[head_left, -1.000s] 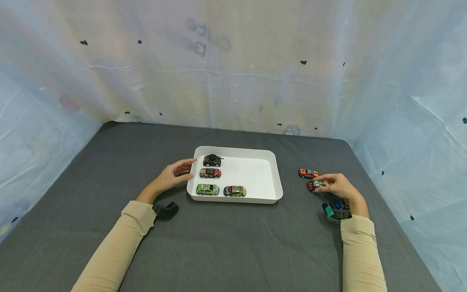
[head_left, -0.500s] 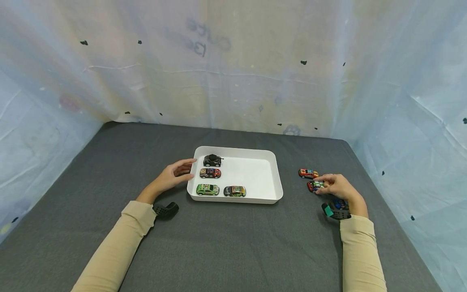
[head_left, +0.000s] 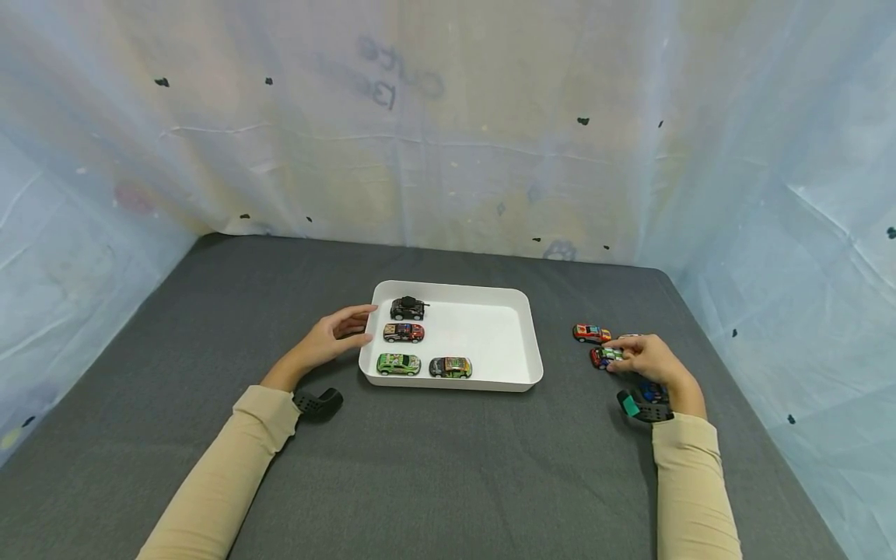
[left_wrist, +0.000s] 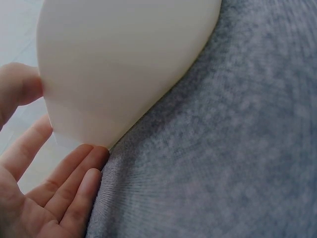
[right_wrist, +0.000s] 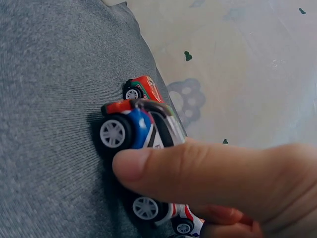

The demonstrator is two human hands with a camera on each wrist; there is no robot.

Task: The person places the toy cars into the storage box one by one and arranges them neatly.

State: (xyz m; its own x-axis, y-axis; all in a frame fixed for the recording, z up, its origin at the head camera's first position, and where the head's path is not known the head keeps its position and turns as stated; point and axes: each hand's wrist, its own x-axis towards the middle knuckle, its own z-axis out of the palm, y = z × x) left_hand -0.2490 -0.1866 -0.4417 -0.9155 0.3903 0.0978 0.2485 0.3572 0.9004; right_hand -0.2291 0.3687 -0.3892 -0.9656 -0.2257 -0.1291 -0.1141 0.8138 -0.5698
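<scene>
My left hand (head_left: 330,336) rests against the left side of a white tray (head_left: 483,330), its fingers extended. The left wrist view has the fingertips (left_wrist: 98,154) touching the tray's outer wall (left_wrist: 119,64) low down, with the thumb at the wall's edge. Over on the right, my right hand (head_left: 652,359) pinches a small toy car (head_left: 602,358), red at one end with blue and white sides. The thumb crosses this car's side (right_wrist: 142,126) in the right wrist view, hiding its middle. Just beyond it sits a red toy car (head_left: 591,333).
Inside the tray are a black toy tank (head_left: 407,308), a dark red toy car (head_left: 403,332), a green one (head_left: 398,364) and a multicoloured one (head_left: 450,367). A blue toy car (head_left: 652,391) is partly hidden under my right wrist. Pale curtains (head_left: 448,171) surround the grey tabletop (head_left: 448,467).
</scene>
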